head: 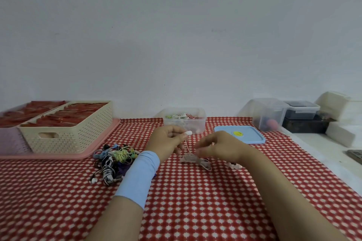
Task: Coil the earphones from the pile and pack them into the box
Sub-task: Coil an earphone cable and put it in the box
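Left hand (168,139) pinches a white earbud (189,133); its pink cord drops to a loose bundle (195,159) under the blurry right hand (219,146), grip unclear. Pile (113,159) sits left, box (185,121) behind, bare tablecloth (195,201) up front.

Plain pale grey-white wall (180,31), unmarked apart from a few faint smudges, fills the upper half of the view and meets the work surface along a straight horizontal line. The table is covered by a red cloth (195,201) printed with a regular grid of small white diamond-like shapes; the cloth runs from the wall to the near edge of the view. To the right of the cloth a strip of bare white tabletop (321,143) shows, its border with the cloth running diagonally toward the lower right. Lighting is soft, even and diffuse, casting only weak shadows on the cloth. No light source appears in view.
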Motion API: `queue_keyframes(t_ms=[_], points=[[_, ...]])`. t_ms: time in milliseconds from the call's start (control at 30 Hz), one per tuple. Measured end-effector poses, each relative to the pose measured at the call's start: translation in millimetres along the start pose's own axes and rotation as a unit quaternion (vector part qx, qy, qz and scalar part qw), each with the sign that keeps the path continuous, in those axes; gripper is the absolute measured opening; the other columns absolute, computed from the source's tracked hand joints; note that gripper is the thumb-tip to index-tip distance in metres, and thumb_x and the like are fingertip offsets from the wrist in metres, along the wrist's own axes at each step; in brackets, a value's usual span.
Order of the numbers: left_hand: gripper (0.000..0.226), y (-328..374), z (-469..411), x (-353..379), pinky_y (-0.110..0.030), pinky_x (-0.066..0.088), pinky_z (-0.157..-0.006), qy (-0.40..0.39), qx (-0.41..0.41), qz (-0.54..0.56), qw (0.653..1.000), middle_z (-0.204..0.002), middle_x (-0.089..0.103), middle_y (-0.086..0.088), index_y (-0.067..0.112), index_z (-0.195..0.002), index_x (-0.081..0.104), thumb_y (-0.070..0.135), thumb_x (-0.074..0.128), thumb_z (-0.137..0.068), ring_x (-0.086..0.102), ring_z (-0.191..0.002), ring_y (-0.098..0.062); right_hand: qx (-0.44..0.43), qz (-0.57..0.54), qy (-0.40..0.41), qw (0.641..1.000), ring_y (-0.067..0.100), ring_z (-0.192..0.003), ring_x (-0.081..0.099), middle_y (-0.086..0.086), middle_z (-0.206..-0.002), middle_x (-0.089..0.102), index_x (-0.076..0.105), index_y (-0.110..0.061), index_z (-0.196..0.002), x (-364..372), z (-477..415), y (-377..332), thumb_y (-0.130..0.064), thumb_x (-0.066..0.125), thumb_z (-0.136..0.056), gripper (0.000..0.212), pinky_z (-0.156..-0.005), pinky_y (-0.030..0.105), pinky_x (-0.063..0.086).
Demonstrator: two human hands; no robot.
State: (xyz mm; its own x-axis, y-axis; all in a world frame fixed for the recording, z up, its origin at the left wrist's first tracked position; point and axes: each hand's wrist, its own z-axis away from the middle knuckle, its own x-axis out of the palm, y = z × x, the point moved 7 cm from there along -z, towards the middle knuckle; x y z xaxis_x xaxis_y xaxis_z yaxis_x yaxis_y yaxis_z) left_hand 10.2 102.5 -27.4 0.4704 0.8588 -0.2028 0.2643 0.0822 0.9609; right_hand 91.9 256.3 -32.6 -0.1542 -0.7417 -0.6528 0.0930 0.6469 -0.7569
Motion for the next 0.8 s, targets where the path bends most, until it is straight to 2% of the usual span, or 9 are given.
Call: queue_keyframes(t_ms=[100,200,333,400,467,533,667,733,800], points=[[0.007,-0.9,-1.0,-5.4,-0.022,0.053,-0.054,0.015,0.011,-0.039,0.999,-0.084,0.073,-0.007,0.015,-0.094,0.072,0.011,0.071,-0.089,0.064,-0.061,-0.011,0.009,0.121,-0.043,0.992,-0.002,-0.085,0.068,-0.017,-0.089,0.076,0.081,-0.033,-0.091,8.6,-0.4,5.2,-0.041,0.085,-0.075,0.018,-0.078,0.019,0.052],[0.005,-2.6,-3.7,-9.2,-0.024,0.05,-0.056,0.029,0.021,-0.1,0.994,-0.083,0.073,0.001,0.021,-0.091,0.07,0.017,0.071,-0.089,0.065,-0.062,-0.011,-0.014,0.065,-0.013,0.998,0.0,-0.078,0.07,-0.013,-0.083,0.077,0.081,-0.028,-0.086,5.2,-5.0,4.6,-0.029,0.085,-0.078,0.009,-0.071,0.016,0.05],[0.006,-8.7,-9.5,-13.8,-0.03,0.055,-0.077,0.052,0.018,-0.171,0.984,-0.091,0.072,0.004,0.023,-0.093,0.07,0.026,0.071,-0.088,0.067,-0.078,-0.011,-0.03,0.051,0.099,0.993,-0.002,-0.088,0.066,-0.018,-0.09,0.074,0.079,-0.033,-0.091,-4.2,-15.0,6.6,-0.031,0.081,-0.082,0.008,-0.082,0.022,0.048],[0.011,-15.2,-11.4,-14.4,-0.03,0.052,-0.086,0.052,0.005,-0.233,0.971,-0.099,0.07,0.005,0.023,-0.099,0.07,0.03,0.069,-0.09,0.064,-0.09,-0.01,-0.02,0.089,0.13,0.987,0.001,-0.101,0.064,-0.02,-0.103,0.072,0.077,-0.033,-0.106,-4.3,-17.6,8.0,-0.033,0.078,-0.084,0.022,-0.092,0.026,0.049],[0.022,-22.8,-11.4,-15.2,-0.027,0.048,-0.087,0.048,-0.018,-0.298,0.953,-0.109,0.069,0.005,0.023,-0.112,0.068,0.03,0.067,-0.091,0.062,-0.097,-0.011,-0.011,0.128,0.146,0.981,0.005,-0.111,0.061,-0.019,-0.115,0.069,0.072,-0.034,-0.119,-5.6,-17.9,8.6,-0.028,0.075,-0.086,0.034,-0.099,0.029,0.048],[0.031,-24.1,-11.5,-16.4,-0.026,0.045,-0.089,0.052,-0.018,-0.346,0.937,-0.119,0.065,0.003,0.022,-0.123,0.064,0.027,0.065,-0.093,0.061,-0.104,-0.014,-0.011,0.132,0.164,0.977,0.005,-0.107,0.062,-0.018,-0.115,0.069,0.073,-0.033,-0.116,-12.4,-15.9,8.2,-0.024,0.074,-0.088,0.03,-0.097,0.029,0.05],[0.019,-4.7,-7.6,-12.9,-0.023,0.043,-0.085,0.044,0.045,-0.363,0.93,-0.115,0.064,0.005,0.029,-0.109,0.07,0.02,0.061,-0.095,0.058,-0.097,-0.009,-0.029,0.132,0.102,0.986,-0.002,-0.083,0.065,-0.02,-0.087,0.073,0.08,-0.033,-0.088,-8.9,-12.2,5.3,-0.027,0.08,-0.082,0.009,-0.082,0.026,0.055],[0.016,-2.8,-3.8,-1.0,-0.023,0.043,-0.085,-0.028,0.042,-0.37,0.927,-0.111,0.067,0.012,0.033,-0.103,0.073,0.025,0.062,-0.094,0.058,-0.096,-0.006,-0.028,0.148,0.053,0.987,-0.003,-0.078,0.065,-0.02,-0.081,0.073,0.081,-0.034,-0.087,0.6,-9.9,3.8,-0.03,0.084,-0.076,0.012,-0.075,0.021,0.054],[0.02,-7.1,1.7,10.5,-0.026,0.048,-0.091,-0.092,0.019,-0.389,0.916,-0.108,0.068,0.015,0.036,-0.107,0.074,0.031,0.07,-0.088,0.06,-0.096,-0.005,-0.018,0.181,0.027,0.983,-0.003,-0.081,0.065,-0.021,-0.084,0.072,0.08,-0.034,-0.093,7.8,-9.6,3.9,-0.036,0.086,-0.073,0.021,-0.077,0.021,0.053]])
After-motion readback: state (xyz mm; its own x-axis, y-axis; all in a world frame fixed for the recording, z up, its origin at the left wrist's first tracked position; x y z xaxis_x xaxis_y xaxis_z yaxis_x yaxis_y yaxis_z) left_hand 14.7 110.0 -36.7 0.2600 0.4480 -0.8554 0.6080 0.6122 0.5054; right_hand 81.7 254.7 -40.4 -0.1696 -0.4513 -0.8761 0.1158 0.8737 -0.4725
